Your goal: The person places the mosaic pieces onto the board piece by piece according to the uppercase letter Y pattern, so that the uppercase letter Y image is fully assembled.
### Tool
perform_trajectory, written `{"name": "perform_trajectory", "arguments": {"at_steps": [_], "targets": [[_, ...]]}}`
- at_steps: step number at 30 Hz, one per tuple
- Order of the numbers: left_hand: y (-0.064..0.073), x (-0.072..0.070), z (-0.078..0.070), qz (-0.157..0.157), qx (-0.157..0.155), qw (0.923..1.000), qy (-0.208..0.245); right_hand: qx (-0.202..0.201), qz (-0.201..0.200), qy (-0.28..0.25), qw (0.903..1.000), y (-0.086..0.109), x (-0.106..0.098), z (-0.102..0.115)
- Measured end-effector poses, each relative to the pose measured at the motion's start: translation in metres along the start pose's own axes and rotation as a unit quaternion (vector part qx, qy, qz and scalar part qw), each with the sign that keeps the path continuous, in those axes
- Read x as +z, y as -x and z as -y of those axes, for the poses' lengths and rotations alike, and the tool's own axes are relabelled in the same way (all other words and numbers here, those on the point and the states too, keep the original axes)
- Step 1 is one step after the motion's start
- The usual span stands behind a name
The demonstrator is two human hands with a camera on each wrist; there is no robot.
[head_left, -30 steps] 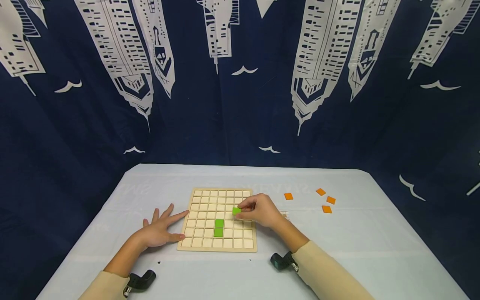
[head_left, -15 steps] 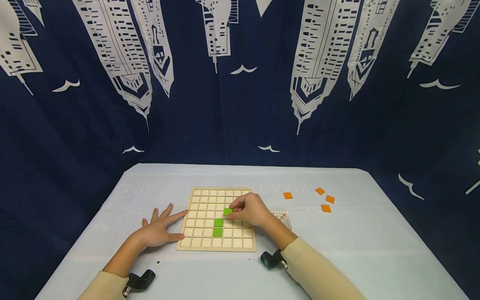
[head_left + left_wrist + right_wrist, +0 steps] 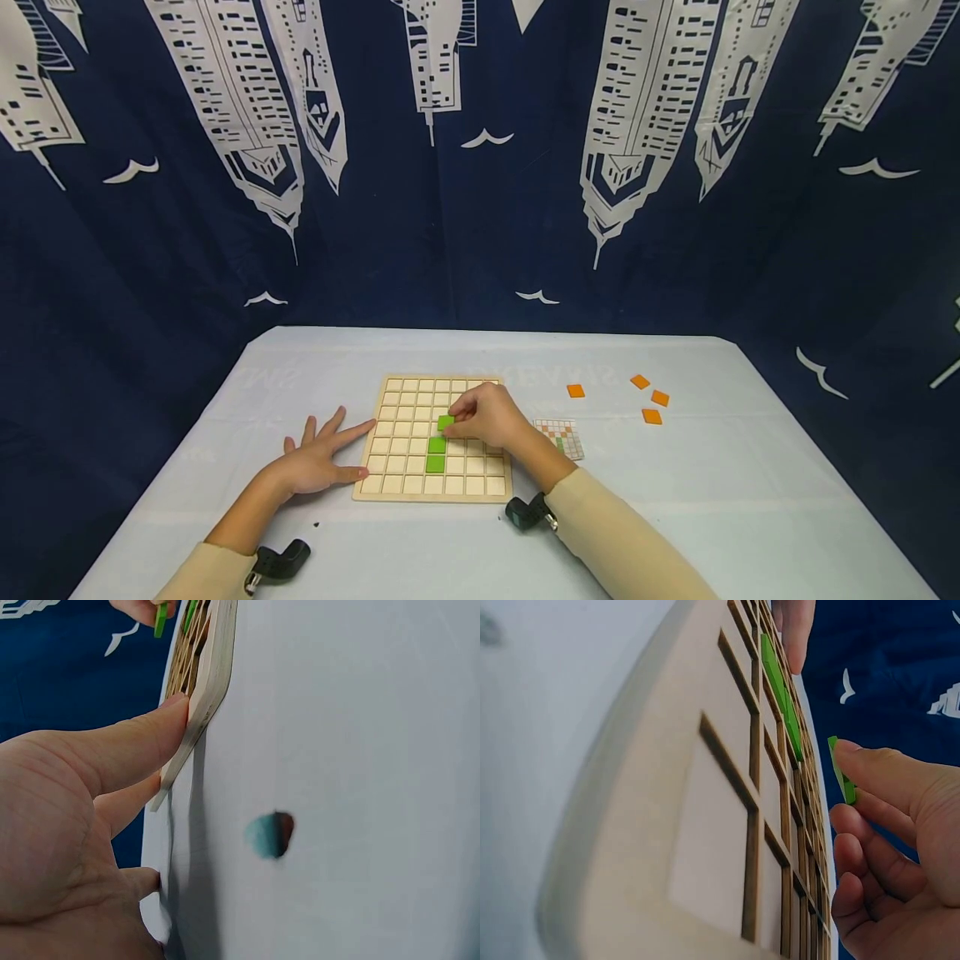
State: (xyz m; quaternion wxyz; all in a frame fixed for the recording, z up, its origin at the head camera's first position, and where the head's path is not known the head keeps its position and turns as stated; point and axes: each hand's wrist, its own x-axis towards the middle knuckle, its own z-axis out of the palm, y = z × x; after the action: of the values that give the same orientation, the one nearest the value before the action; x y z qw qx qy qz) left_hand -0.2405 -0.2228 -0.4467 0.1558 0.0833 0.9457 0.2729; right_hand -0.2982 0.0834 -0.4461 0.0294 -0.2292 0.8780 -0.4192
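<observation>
A wooden grid board lies on the table with two green square tiles set one behind the other in its cells. Just behind that pair, my right hand pinches a third green tile between thumb and fingers. In the right wrist view this pinched tile is tilted on edge above the grid. My left hand is spread at the board's left side, its thumb and a finger touching the frame.
Several orange tiles lie loose at the back right of the table. A small card printed with a coloured grid lies right of the board, partly behind the right forearm. A dark speck lies near the left wrist. A navy patterned cloth hangs behind.
My right hand has moved left over the board, bringing the pinched green tile in behind the two set ones. More of the printed card shows now. The left hand stays put.
</observation>
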Motion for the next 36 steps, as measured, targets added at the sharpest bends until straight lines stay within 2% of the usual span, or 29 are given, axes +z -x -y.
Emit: {"name": "perform_trajectory", "arguments": {"at_steps": [13, 36], "targets": [[0.0, 0.0, 0.0, -0.001, 0.002, 1.0, -0.001, 0.007, 0.012, 0.017, 0.9998, -0.006, 0.008, 0.002], [-0.001, 0.001, 0.001, -0.001, -0.003, 1.0, 0.002, 0.043, 0.021, 0.026, 0.9985, -0.011, 0.014, 0.002]]}}
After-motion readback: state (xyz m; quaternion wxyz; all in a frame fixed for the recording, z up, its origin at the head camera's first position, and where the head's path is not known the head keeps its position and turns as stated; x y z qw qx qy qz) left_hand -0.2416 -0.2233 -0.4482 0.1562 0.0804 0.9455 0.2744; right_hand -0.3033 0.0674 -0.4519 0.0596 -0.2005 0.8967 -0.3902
